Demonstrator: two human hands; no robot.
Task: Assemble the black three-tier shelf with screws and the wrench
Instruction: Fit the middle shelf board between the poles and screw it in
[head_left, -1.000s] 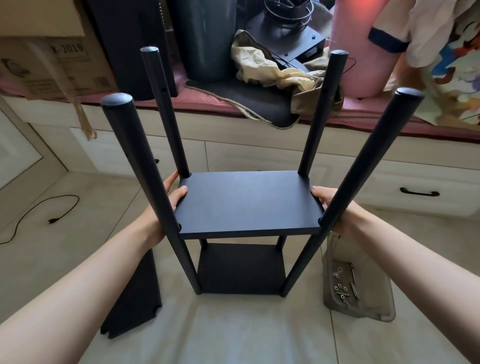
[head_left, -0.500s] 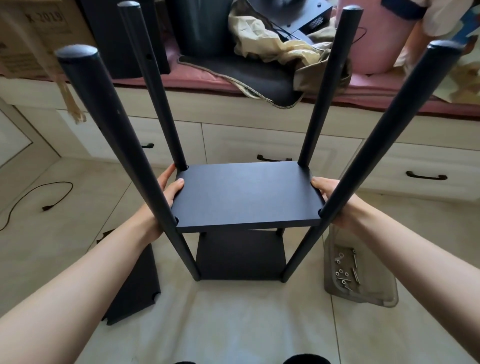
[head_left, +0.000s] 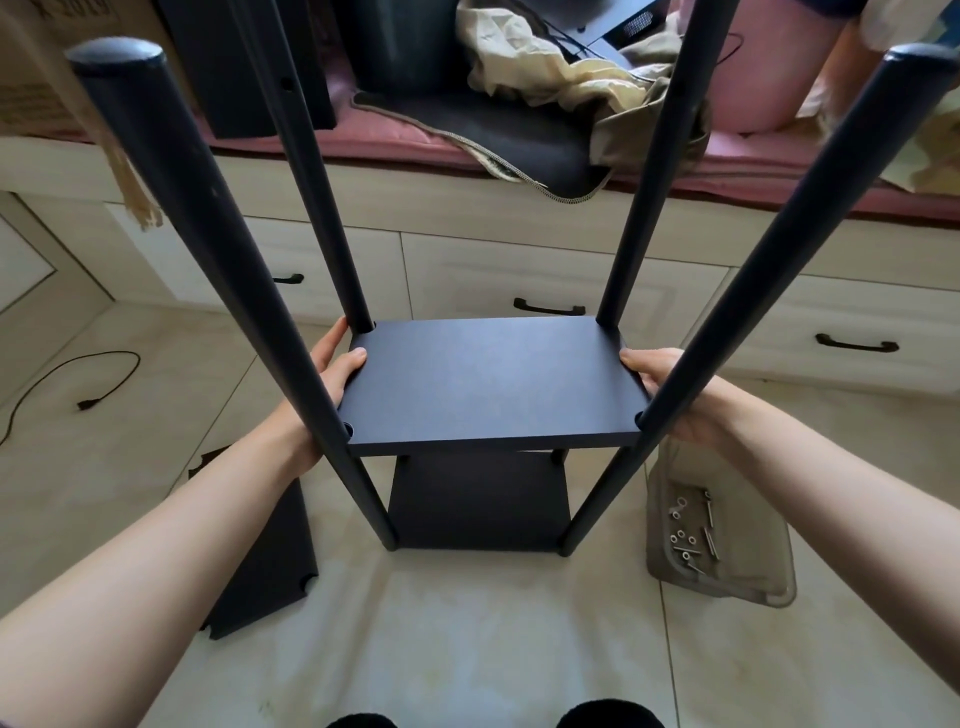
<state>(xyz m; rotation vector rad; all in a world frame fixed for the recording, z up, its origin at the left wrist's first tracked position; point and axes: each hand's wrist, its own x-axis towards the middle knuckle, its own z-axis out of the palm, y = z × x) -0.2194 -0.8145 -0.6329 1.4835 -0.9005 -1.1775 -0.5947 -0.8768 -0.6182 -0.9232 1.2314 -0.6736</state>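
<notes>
With thumbs on top, left hand (head_left: 324, 384) and right hand (head_left: 670, 387) grip middle board (head_left: 488, 384).

Both your arms reach forward; your left hand (head_left: 330, 371) grips the shelf board's (head_left: 493, 384) left edge, thumb on top, and your right hand (head_left: 667, 387), partly hidden, seems to grip the right edge.

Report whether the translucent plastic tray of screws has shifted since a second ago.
No. The translucent plastic tray still sits with its left edge over the same floor tile seam, beside the shelf's front right post; only the camera moved.
</notes>
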